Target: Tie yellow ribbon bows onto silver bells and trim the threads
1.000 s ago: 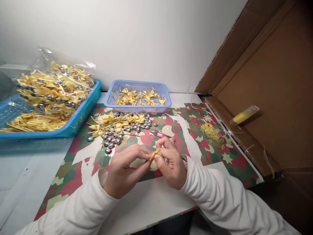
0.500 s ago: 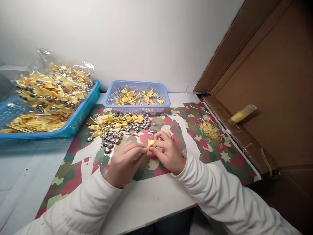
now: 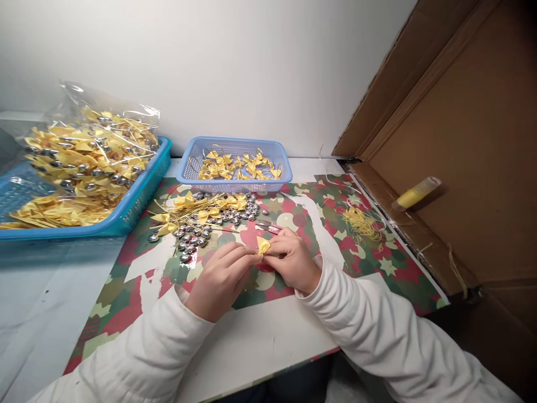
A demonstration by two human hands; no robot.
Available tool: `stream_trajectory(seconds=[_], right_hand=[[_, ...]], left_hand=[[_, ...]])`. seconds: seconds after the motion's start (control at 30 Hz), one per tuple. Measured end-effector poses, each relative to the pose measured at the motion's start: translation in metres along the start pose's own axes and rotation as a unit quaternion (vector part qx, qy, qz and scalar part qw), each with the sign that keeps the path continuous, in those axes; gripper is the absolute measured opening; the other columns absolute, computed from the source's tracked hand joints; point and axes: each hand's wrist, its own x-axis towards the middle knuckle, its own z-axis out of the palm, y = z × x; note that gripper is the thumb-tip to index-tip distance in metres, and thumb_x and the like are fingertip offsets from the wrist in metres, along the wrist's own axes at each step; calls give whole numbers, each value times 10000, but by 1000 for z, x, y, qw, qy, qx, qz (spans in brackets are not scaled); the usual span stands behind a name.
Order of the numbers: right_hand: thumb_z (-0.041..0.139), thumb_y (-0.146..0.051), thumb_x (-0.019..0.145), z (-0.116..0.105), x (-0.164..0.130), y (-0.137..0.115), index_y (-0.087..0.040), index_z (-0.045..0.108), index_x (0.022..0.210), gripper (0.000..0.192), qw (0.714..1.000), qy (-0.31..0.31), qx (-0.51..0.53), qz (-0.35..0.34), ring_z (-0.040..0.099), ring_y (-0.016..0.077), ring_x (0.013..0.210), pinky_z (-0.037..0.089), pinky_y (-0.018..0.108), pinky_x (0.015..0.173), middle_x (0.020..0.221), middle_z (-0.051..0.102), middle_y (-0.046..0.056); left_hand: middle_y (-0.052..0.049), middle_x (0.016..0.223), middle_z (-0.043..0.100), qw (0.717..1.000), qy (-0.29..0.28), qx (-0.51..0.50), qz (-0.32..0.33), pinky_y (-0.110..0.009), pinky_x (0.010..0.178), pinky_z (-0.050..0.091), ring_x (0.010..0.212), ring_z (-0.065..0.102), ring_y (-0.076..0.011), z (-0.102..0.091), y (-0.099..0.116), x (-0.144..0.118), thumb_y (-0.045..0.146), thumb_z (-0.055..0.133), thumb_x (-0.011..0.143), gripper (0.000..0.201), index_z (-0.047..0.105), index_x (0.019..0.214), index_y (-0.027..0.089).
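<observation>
Yellow and glossy, the bow [image 3: 263, 245] is sitting between our left hand [image 3: 223, 278] and right hand [image 3: 295, 262], neither nearer, its visible end pointing away from us, its full axis hidden, as 2 nearly closed fingertip grips are pinching it.

Yellow bow [image 3: 263, 245] being pinched in front of the small blue basket [image 3: 230, 185]
It is being held by the left hand [image 3: 221, 279] and right hand [image 3: 293, 261]; silver beads [image 3: 189, 249] are lying nearer the basket.
</observation>
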Motion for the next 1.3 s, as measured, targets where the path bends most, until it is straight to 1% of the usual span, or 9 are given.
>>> stream_trajectory(seconds=[0.33,0.5,0.73,0.87,0.9,1.0,1.1,1.2,1.3], right_hand=[[734,-117,740,-1,-1,2,-243,730,583,201,999,3,-37,11,452,183,804,399,348,780,812,720,-8],[728,-126,737,-1,-1,2,-242,726,574,200,998,-11,-64,23,433,185,818,373,351,786,804,699,-9],[727,-125,727,0,-2,1,-221,691,546,208,995,-28,-92,28,432,190,832,321,367,796,795,675,-8],[738,-203,724,-6,0,-5,-230,728,638,90,993,-27,-115,30,454,197,835,294,370,779,826,678,5],[734,-214,720,-9,1,-6,-236,743,703,29,992,-23,-118,27,467,199,835,289,372,778,838,680,9],[689,-169,703,-19,4,-8,-233,737,923,234,992,-9,-123,-4,513,205,866,287,376,797,901,690,22],[683,-184,689,-26,8,-5,-229,705,1045,360,989,-44,-136,-46,520,230,969,289,385,839,1040,678,46],[684,-207,704,-28,9,-1,-251,721,1014,315,981,-88,-152,-78,501,237,1006,275,397,861,1075,673,38],[653,-172,715,-29,9,3,-255,748,860,192,977,-87,-170,-95,504,222,953,253,410,849,992,697,19]], left_hand=[[-78,828,709,1000,-13,1,8,-286,712,511,772,603,-174,3,2,0,58,483,914,191,658,926,135],[-63,806,700,1000,-9,1,8,-288,693,510,734,597,-169,4,5,2,69,463,921,210,653,922,160],[-47,759,684,999,-47,8,-9,-279,645,512,703,594,-168,6,5,0,65,438,928,227,630,879,175],[-45,763,680,999,-46,13,-25,-273,637,506,699,580,-165,6,2,-2,105,447,943,203,625,875,174],[-44,765,680,998,-45,15,-28,-272,639,505,701,578,-164,6,0,-2,109,450,943,199,624,872,173],[-41,780,685,998,-43,14,-37,-269,647,503,714,583,-161,7,-2,-3,109,462,938,192,625,863,176],[-38,789,683,998,-43,5,-40,-269,655,501,724,586,-160,8,-1,-3,108,468,936,186,627,868,178],[-36,784,677,998,-45,4,-42,-266,657,498,725,585,-160,8,0,-3,113,470,939,185,628,869,178],[-40,774,668,998,-53,1,-41,-265,653,498,720,577,-161,8,2,-2,114,455,945,204,627,853,176]])
